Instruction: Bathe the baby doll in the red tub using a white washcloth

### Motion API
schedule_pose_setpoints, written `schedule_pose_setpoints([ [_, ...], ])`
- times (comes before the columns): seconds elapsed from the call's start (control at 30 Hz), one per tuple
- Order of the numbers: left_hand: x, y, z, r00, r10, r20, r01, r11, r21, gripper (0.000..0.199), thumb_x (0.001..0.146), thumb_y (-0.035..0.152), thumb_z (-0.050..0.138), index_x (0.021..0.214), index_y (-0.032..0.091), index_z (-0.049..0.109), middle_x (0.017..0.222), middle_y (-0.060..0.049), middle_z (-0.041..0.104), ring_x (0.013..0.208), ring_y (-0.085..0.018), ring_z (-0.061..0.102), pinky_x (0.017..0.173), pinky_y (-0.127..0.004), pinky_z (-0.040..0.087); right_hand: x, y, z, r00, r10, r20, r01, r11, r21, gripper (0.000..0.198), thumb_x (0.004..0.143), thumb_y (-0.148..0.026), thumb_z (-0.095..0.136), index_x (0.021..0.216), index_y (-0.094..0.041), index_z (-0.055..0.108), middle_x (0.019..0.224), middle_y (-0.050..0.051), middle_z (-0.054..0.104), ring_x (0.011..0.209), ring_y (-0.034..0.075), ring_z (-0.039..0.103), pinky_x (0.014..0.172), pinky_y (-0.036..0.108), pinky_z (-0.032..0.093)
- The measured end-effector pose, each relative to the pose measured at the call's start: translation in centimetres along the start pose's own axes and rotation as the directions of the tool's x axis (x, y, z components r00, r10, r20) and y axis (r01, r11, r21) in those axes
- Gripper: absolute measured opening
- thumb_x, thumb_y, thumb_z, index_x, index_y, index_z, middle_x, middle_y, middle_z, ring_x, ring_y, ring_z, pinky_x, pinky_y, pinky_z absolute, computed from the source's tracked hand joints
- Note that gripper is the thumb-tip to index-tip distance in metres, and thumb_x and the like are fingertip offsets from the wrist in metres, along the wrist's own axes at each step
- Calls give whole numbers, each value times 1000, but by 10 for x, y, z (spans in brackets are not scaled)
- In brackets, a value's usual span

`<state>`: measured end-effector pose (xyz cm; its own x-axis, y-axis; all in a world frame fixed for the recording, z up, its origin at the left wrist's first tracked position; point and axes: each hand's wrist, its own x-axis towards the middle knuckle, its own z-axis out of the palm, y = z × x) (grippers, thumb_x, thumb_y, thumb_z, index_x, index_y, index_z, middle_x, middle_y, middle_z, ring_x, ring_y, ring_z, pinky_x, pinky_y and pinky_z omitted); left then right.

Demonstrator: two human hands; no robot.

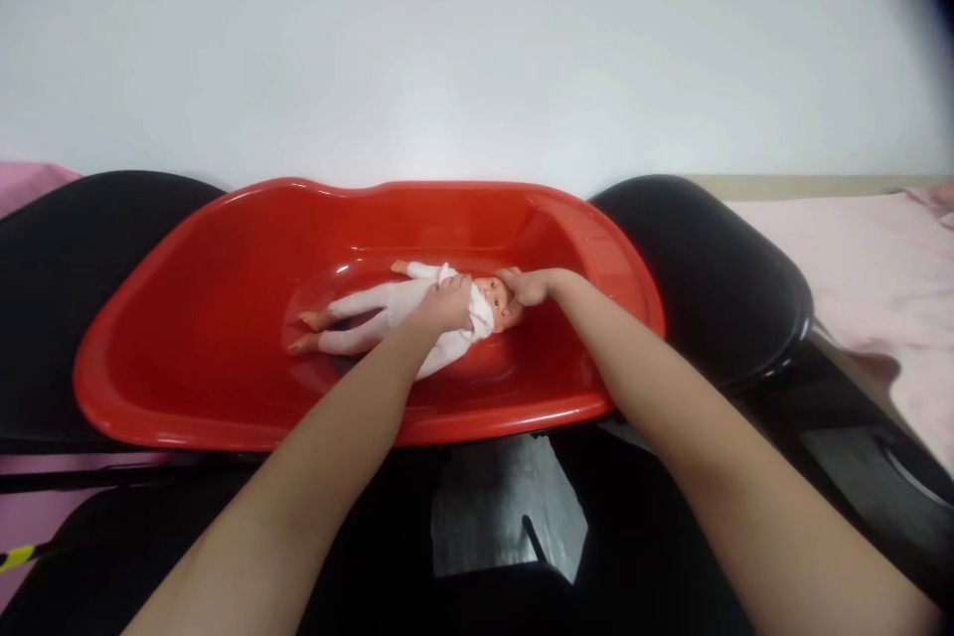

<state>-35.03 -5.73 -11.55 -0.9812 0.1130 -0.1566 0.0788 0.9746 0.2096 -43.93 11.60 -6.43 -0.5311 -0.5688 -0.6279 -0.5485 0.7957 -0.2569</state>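
Note:
A baby doll in white clothing lies on its back inside a red baby bathtub, its feet to the left and its head to the right. Across the doll's chest, just below the neck, my left hand is closed on its upper body; part of the fingers is hidden. White fabric bunches at the doll's neck beside that hand. My right hand curls around the top of the doll's head, thumb and fingers against it. One doll arm sticks out toward the far wall of the tub.
Black chairs stand at the left and right of the tub. Pink cloth covers a surface at the right. A pale wall rises behind. Dark furniture and a grey shiny patch show below the tub.

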Motion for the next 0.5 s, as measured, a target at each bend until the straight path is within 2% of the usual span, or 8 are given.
schedule_pose_setpoints([
  [0.03,0,0,2,1000,-6,1,6,1000,16,92,60,41,83,136,11,42,140,-19,47,130,-33,41,107,-46,35,0,0,0,1000,-1,2,1,1000,0,89,78,-39,70,151,-18,23,151,18,27,134,35,41,112,44,36],
  [0.07,0,0,4,1000,-3,-8,3,1000,28,88,60,42,83,133,10,45,137,-19,50,129,-32,43,107,-46,35,0,-1,0,1000,0,1,0,1000,0,89,78,-39,70,150,-17,23,150,18,28,133,35,42,112,44,37],
  [0.23,2,-11,7,995,43,-87,-45,999,-25,33,83,38,61,108,16,62,121,-13,62,116,-29,53,96,-41,40,-2,-3,-1,1000,14,-3,-14,1000,17,92,77,-39,71,152,-14,21,151,20,27,136,36,38,114,45,35],
  [0.37,2,-18,5,993,35,-109,-41,997,-61,30,87,30,55,110,14,65,118,-13,64,113,-27,55,94,-39,41,-4,-4,-2,1000,27,-2,-27,999,25,94,76,-41,71,152,-17,20,151,18,26,136,35,38,113,43,37],
  [0.5,3,-14,-3,998,-1,-71,-5,996,-83,28,85,26,53,106,15,68,111,-14,67,104,-27,60,90,-39,44,-1,0,-1,1000,14,-2,-14,1000,15,90,76,-43,71,149,-19,24,149,17,29,133,35,42,112,44,38],
])
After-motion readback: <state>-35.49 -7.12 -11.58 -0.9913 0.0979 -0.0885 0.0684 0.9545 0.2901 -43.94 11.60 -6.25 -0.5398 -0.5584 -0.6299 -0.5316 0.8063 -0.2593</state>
